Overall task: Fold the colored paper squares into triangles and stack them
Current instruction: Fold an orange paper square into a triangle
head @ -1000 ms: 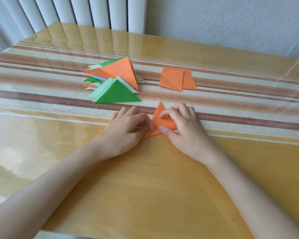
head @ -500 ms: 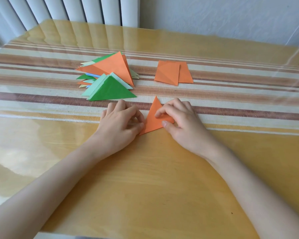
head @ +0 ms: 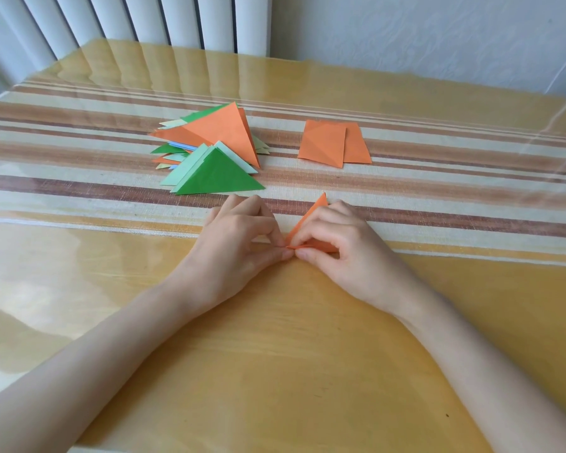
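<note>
A small folded orange paper triangle [head: 311, 214] stands tilted up off the table in front of me, mostly hidden by my fingers. My left hand [head: 242, 237] pinches its near left corner between thumb and forefinger. My right hand [head: 337, 240] grips the same piece from the right, thumb under the fold and fingers curled over it. Behind my left hand lies a loose pile of folded triangles [head: 219, 148], orange, green, pale green and blue, with a dark green triangle [head: 218, 178] at the front. Two flat orange paper squares [head: 332, 143] overlap at the back right.
The table [head: 275, 338] is glossy yellow wood with a striped runner [head: 79, 178] under a clear cover. White vertical blinds [head: 128, 21] and a pale wall stand behind the far edge.
The orange triangle lay flat under both hands; now it is lifted and tilted on edge, with both thumbs meeting at its near corner. My hands have drawn closer together.
</note>
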The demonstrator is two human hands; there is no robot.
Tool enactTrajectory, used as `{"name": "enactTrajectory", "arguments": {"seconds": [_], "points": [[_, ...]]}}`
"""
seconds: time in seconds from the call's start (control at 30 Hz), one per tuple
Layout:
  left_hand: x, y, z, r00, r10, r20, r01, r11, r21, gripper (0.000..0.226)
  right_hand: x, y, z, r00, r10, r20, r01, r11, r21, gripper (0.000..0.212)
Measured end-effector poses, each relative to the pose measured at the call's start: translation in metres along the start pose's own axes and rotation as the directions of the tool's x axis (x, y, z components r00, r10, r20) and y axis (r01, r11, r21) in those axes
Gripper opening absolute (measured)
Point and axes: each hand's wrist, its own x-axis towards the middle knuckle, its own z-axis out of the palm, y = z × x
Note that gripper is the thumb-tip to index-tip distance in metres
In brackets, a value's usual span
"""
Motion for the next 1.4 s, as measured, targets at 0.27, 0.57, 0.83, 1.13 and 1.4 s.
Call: {"name": "enactTrajectory", "arguments": {"seconds": [0.27,0.57,0.83,1.13,1.4], "points": [[0.001,-0.005,-0.002,0.986,-0.158,0.059,0.16,0.987,-0.022,0.05,0.0,0.001,-0.005,0.987,0.156,-0.042,-0.152,0.985,0.081,0.005],[0.003,0.0,-0.008,0.993,-0.07,0.097,0.075,0.996,-0.043,0.011,-0.013,-0.012,-0.031,0.952,0.039,0.302,-0.002,0.993,-0.121,0.026],[0.0,0.001,-0.002,0.986,0.047,0.16,-0.049,0.999,0.007,0.049,-0.011,0.002,-0.047,0.967,0.209,0.143,-0.203,0.977,-0.058,0.02],[0.002,0.001,-0.006,0.975,-0.029,0.221,0.027,1.0,0.009,0.061,-0.005,0.029,-0.035,0.965,0.131,0.229,-0.129,0.991,-0.024,0.036],[0.003,0.004,-0.009,0.99,-0.038,0.138,0.052,0.994,-0.097,0.033,-0.002,0.014,-0.028,0.976,-0.123,-0.182,0.108,0.99,-0.092,0.03]]}}
